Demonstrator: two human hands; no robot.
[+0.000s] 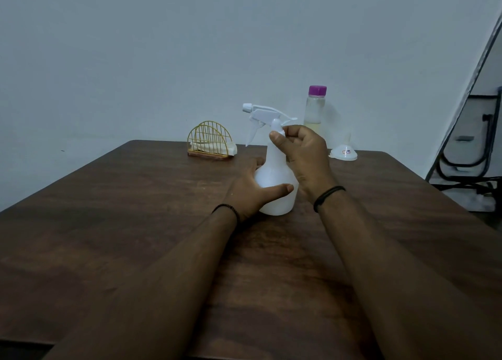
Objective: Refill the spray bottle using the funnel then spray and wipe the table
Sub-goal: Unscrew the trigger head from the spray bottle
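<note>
Unscrewing the sprayer head: my left hand [251, 194] wraps the spray bottle [275, 180] mid-desk [135, 223], right hand [304, 155] pinches its collar. I'd brace the base and twist steadily. Funnel [343, 151] and refill bottle [315, 106] wait at 1 o'clock.

Both forearms are bare to the lower edge of the view, with no sleeves showing. The left hand [251, 194] has a thin black beaded band [226, 210] at the wrist. The right hand [305, 158] has a plain black cord band [327, 196] at its wrist. No rings show on the fingers [277, 135].
</note>
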